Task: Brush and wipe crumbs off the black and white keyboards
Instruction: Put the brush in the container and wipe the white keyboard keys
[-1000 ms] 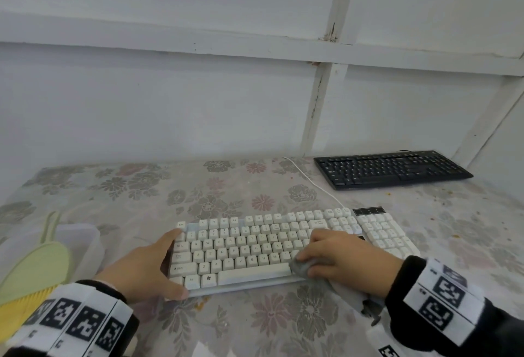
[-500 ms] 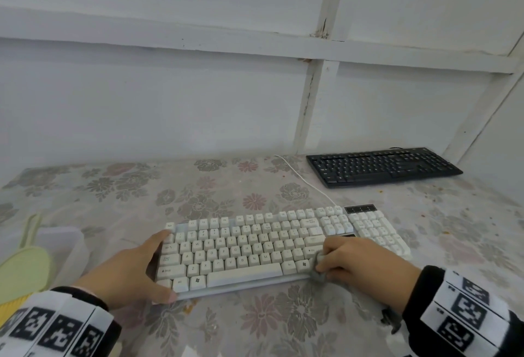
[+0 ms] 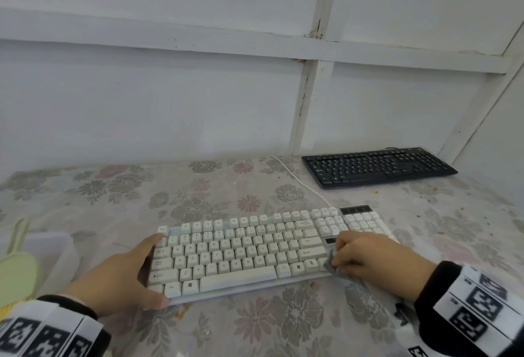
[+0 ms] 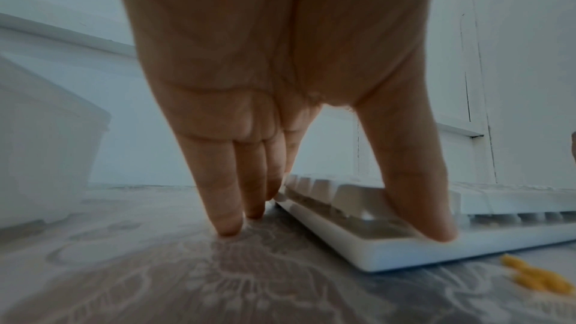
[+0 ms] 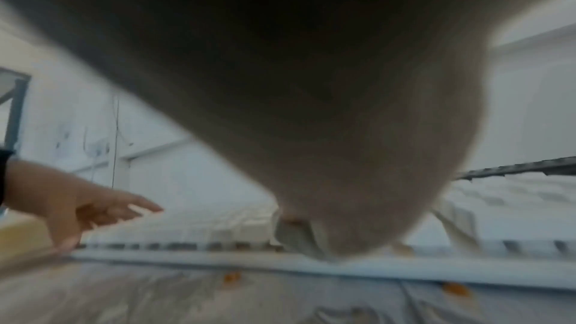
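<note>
White keyboard (image 3: 255, 251) lies near the front of the table, on a floral tablecloth (image 3: 198, 192), long side roughly across the person's view. Its white cable (image 3: 297, 178) runs back toward the wall.

Right hand (image 3: 368, 257): fingers curled over a bunched grey cloth (image 3: 333, 267), pressing it onto the keys between the main block and the number pad, at the front edge. In the right wrist view the hand is a blurred mass; a fold of cloth shows beneath it.

Left hand (image 3: 122, 277): fingers straight, not gripping. Thumb (image 4: 414, 196) rests on the front left corner of the keyboard frame, the other fingers (image 4: 224, 196) on the cloth-covered table against the left end, bracing it.

Black keyboard (image 3: 377, 166) sits well apart, at the far right by the wall.

Orange-yellow crumbs (image 4: 536, 280) lie on the tablecloth just in front of the white keyboard. More specks (image 3: 441, 233) are scattered to the right.

Far left: a translucent plastic container (image 3: 51, 254) and, beside it, a pale green item (image 3: 19, 271), only partly in view.
</note>
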